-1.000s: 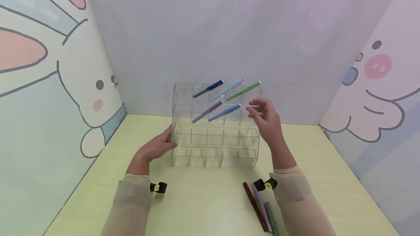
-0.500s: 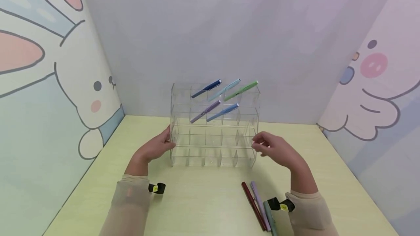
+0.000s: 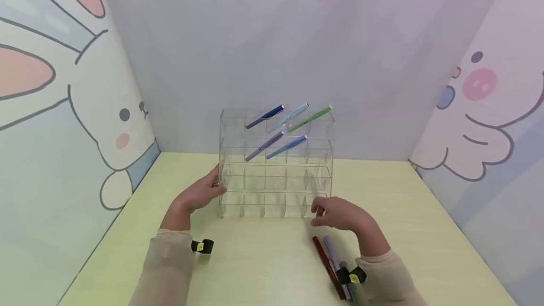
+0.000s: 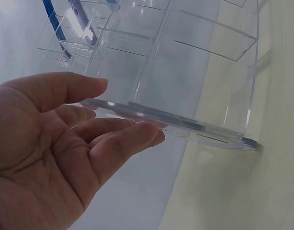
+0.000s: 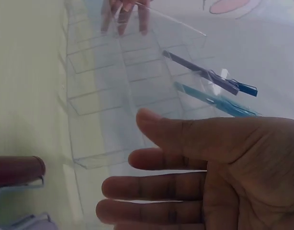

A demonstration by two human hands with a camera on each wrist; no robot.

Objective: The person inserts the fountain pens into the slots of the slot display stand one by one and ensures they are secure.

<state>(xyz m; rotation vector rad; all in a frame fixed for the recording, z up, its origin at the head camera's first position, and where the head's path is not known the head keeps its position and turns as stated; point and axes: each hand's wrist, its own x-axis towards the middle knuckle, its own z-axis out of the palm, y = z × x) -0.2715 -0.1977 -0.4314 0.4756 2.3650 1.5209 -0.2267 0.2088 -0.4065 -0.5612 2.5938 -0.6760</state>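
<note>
My right grip (image 3: 337, 214), fingers apart, lower than before, near three pens (image 3: 329, 268) on bench (image 3: 255, 259). My left grip (image 3: 197, 195) clamps rack (image 3: 275, 191) side; five pens (image 3: 286, 147) in rack.

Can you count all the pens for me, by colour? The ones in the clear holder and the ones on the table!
Blue: 3 (navy pen, light blue pen, mid-blue pen)
Purple: 2 (purple pen, lilac pen)
Green: 2 (bright green pen, grey-green pen)
Red: 1 (dark red pen)
Total: 8 pens
</note>
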